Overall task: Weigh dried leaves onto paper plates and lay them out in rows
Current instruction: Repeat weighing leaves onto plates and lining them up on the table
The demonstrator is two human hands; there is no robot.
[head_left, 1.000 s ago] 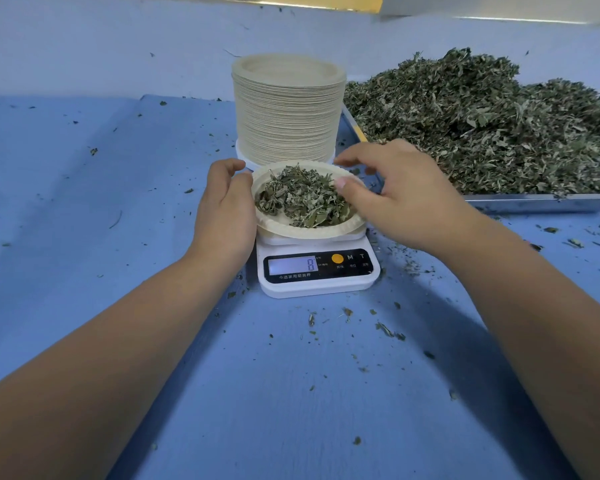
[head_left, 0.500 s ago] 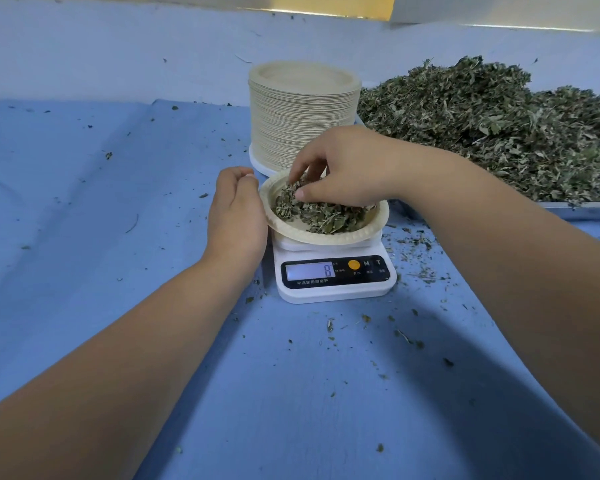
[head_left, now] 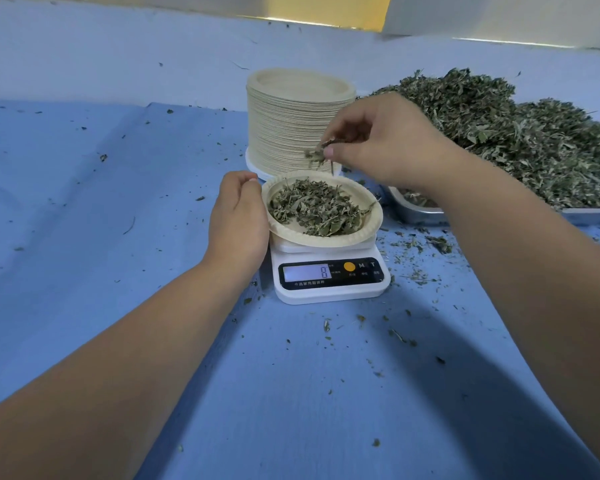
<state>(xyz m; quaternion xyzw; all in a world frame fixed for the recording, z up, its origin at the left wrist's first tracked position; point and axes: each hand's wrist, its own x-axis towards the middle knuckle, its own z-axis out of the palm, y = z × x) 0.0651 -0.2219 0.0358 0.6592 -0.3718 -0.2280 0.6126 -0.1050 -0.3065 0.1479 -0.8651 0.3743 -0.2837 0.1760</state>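
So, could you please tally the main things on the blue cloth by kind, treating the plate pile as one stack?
Digital scale: 1
Filled paper plate: 1
Stack of empty plates: 1
Metal tray of leaves: 1
Total: 4

Your left hand (head_left: 238,216) and right hand (head_left: 378,143) were bare, and so were your left forearm (head_left: 136,358) and right forearm (head_left: 534,271), uncovered from the wrist to the edge of the view. The thumbnail (head_left: 328,152) on your right hand was cut short. Fine short hairs showed along the top of your right forearm.
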